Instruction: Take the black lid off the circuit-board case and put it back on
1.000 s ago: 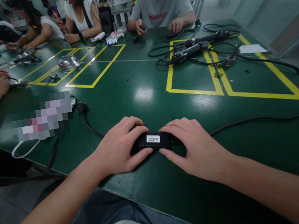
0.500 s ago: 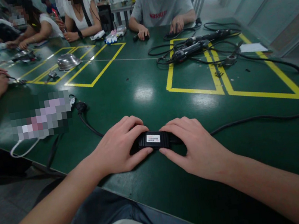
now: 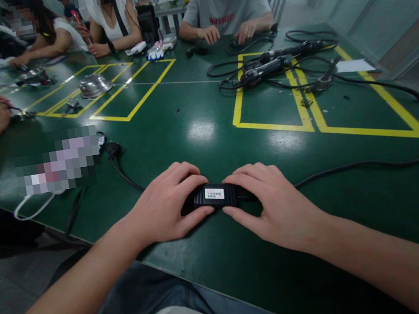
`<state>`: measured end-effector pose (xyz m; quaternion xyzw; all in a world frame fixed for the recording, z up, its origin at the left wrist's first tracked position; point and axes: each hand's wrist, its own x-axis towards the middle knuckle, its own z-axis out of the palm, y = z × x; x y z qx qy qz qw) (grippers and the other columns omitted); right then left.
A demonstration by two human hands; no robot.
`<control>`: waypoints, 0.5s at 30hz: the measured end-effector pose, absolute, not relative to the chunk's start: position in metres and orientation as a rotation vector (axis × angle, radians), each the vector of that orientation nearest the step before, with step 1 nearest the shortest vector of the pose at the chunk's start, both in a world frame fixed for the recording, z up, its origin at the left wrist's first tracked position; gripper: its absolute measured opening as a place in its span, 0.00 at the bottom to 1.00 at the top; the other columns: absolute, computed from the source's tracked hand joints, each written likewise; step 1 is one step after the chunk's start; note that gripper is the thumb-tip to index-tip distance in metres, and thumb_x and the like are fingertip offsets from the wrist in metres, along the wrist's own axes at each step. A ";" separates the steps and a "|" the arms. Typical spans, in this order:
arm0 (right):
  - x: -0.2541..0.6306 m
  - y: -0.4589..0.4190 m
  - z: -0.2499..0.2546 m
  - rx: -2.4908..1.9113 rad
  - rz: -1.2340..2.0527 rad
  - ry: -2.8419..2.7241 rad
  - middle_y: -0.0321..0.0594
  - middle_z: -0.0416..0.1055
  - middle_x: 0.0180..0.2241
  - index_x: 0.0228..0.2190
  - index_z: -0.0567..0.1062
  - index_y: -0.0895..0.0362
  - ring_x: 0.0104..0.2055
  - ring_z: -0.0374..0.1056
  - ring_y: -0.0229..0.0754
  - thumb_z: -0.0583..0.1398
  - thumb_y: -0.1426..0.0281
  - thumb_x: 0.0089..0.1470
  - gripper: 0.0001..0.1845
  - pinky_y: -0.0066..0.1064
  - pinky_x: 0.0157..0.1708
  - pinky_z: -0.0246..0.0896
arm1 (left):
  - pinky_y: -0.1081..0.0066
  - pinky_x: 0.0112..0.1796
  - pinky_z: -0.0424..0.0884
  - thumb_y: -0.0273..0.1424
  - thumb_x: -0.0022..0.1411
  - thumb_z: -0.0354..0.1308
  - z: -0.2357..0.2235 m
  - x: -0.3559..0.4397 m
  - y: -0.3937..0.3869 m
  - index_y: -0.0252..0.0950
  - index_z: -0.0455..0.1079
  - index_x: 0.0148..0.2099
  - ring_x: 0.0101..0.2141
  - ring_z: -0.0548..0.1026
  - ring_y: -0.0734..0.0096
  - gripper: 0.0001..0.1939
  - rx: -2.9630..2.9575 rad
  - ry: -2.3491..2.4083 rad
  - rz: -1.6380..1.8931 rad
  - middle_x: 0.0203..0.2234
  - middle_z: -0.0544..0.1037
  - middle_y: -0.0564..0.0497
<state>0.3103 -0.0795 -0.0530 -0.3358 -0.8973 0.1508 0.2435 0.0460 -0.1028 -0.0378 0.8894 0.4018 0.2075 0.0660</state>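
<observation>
A small black ribbed cable box (image 3: 219,195) with a white printed label lies on the green table near its front edge. My left hand (image 3: 174,200) grips its left end between thumb and fingers. At the other end, my right hand (image 3: 263,196) pinches it the same way. The label shows in the gap between the two hands, while both ends of the box are partly hidden. A black cord (image 3: 378,167) runs from under my right hand to the right edge. Left of my left hand, another cord leads up to a black plug (image 3: 113,150).
A blurred-out pinkish item (image 3: 66,158) with a white strap lies at left. Black corded tools (image 3: 270,67) rest across yellow tape outlines at right, near a white paper (image 3: 355,66). A metal bowl (image 3: 95,86) stands farther off. Co-workers sit around the table.
My hands and the cable box stay in place. Across the table, a person's hand has lifted off a black object and shifted slightly right.
</observation>
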 end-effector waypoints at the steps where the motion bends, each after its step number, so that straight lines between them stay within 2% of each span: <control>1: 0.310 -0.080 -0.053 -0.917 0.413 -2.451 0.46 0.79 0.47 0.51 0.77 0.56 0.47 0.74 0.54 0.66 0.69 0.64 0.14 0.46 0.47 0.64 | 0.54 0.48 0.79 0.44 0.76 0.60 -0.038 0.046 -0.103 0.35 0.74 0.57 0.47 0.78 0.54 0.19 2.681 1.212 0.624 0.49 0.79 0.39; 15: 0.311 -0.079 -0.054 -0.930 0.417 -2.444 0.47 0.79 0.48 0.52 0.78 0.55 0.48 0.75 0.54 0.67 0.67 0.65 0.15 0.48 0.47 0.66 | 0.54 0.47 0.78 0.43 0.75 0.61 -0.038 0.045 -0.102 0.33 0.75 0.56 0.45 0.78 0.54 0.19 2.666 1.193 0.653 0.48 0.79 0.38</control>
